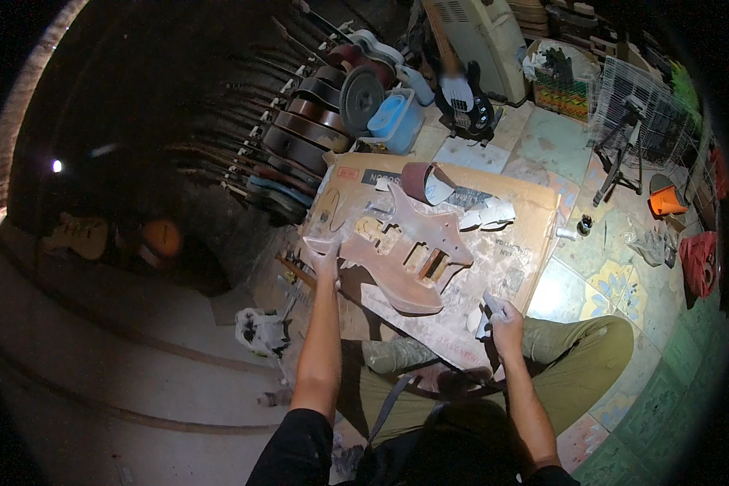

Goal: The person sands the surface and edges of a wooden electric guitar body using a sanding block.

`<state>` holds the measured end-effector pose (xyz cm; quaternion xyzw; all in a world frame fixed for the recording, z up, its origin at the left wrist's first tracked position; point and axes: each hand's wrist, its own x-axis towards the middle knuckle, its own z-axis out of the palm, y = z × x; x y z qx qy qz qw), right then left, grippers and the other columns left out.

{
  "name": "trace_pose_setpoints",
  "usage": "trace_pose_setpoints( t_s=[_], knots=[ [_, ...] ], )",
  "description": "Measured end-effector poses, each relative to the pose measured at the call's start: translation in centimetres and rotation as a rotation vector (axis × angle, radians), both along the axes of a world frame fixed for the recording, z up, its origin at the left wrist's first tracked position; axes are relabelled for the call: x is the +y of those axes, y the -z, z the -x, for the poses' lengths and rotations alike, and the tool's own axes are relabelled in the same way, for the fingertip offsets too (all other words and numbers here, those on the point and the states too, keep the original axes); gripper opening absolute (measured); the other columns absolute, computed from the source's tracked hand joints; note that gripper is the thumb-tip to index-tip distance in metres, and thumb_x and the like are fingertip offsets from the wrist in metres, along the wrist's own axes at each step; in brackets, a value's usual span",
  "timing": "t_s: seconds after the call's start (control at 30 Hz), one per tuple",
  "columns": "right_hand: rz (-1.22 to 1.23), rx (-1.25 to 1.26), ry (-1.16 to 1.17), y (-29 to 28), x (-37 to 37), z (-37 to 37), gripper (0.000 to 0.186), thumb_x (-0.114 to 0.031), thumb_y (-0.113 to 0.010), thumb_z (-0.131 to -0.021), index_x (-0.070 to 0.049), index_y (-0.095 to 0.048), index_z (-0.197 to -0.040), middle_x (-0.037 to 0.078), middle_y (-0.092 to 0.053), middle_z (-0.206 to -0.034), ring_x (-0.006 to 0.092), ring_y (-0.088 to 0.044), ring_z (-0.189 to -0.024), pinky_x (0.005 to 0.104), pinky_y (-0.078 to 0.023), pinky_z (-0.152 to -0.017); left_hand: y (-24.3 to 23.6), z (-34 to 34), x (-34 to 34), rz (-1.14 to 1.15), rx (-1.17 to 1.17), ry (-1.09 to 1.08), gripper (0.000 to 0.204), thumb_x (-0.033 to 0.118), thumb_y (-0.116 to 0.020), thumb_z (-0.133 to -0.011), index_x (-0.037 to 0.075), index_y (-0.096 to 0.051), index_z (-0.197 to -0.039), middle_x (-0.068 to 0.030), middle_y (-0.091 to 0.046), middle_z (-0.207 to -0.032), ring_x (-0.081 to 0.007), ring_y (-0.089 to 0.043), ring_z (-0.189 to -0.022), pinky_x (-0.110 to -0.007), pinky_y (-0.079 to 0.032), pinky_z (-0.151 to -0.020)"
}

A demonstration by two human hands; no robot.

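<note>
A bare, brownish electric guitar body (417, 297) with cut-out cavities lies tilted over dusty cardboard (531, 212) in front of my crossed legs. My left hand (324, 253), pale with dust, grips the body by its left end. Apart from the body, at the cardboard's near right side, my right hand (506, 322) is closed around a small grey block (484, 326), perhaps a sanding block. Beyond the body stands a curled strip of brown sandpaper (415, 181). Torn whitish paper pieces (488, 214) lie to its right.
Many guitars (300, 134) stand in a row at the far left. A blue tub (390, 115) and a black electric guitar (466, 105) are at the back. Toward the right are a small tripod (624, 150), a wire cage (648, 105) and a small black bottle (585, 224) on the tiles.
</note>
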<state>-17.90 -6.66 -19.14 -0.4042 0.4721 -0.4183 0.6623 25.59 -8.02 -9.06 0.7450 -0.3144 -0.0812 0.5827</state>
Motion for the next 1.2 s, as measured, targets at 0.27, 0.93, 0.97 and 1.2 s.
trace_pose_setpoints(
  t_s=[0.27,0.93,0.97,1.2],
  knots=[
    [0.124,0.192,-0.153,-1.3,0.5,-0.1,0.053,0.007,-0.042,-0.079,0.002,-0.061,-0.129,0.005,-0.067,-0.1,0.011,-0.059,-0.078,0.0242,-0.049,-0.072,-4.2,3.8,2.0,0.331,0.318,0.096,0.026,0.034,-0.051,-0.1,0.011,-0.052,-0.086,-0.0033,-0.056,-0.079,-0.0164,-0.059,-0.069,-0.035,-0.051,-0.066],
    [0.919,0.071,-0.11,-14.2,3.9,-9.5,0.051,-0.002,-0.063,-0.072,-0.012,-0.063,-0.122,0.011,-0.068,-0.091,0.0302,-0.065,-0.073,0.0378,-0.057,-0.061,-9.8,22.1,5.6,0.608,-0.051,0.516,0.019,0.014,-0.052,-0.089,0.004,-0.043,-0.075,-0.0086,-0.045,-0.068,-0.0179,-0.044,-0.064,-0.032,-0.039,-0.062],
    [0.94,0.269,-0.192,-12.7,2.7,-9.2,0.051,-0.003,-0.062,-0.076,-0.012,-0.062,-0.126,0.014,-0.068,-0.099,0.0331,-0.066,-0.081,0.0387,-0.057,-0.07,-9.7,21.8,5.4,0.619,-0.029,0.517,0.019,0.014,-0.051,-0.089,0.004,-0.043,-0.075,-0.0087,-0.045,-0.068,-0.0179,-0.044,-0.064,-0.032,-0.039,-0.061],
    [0.96,0.167,-0.039,-11.6,3.8,-10.8,0.049,-0.005,-0.064,-0.073,-0.008,-0.063,-0.122,0.014,-0.069,-0.095,0.0345,-0.066,-0.079,0.041,-0.056,-0.065,-9.7,21.6,4.6,0.633,0.055,0.538,0.019,0.013,-0.051,-0.088,0.004,-0.042,-0.074,-0.0087,-0.044,-0.068,-0.0176,-0.043,-0.064,-0.031,-0.038,-0.061]
  ],
)
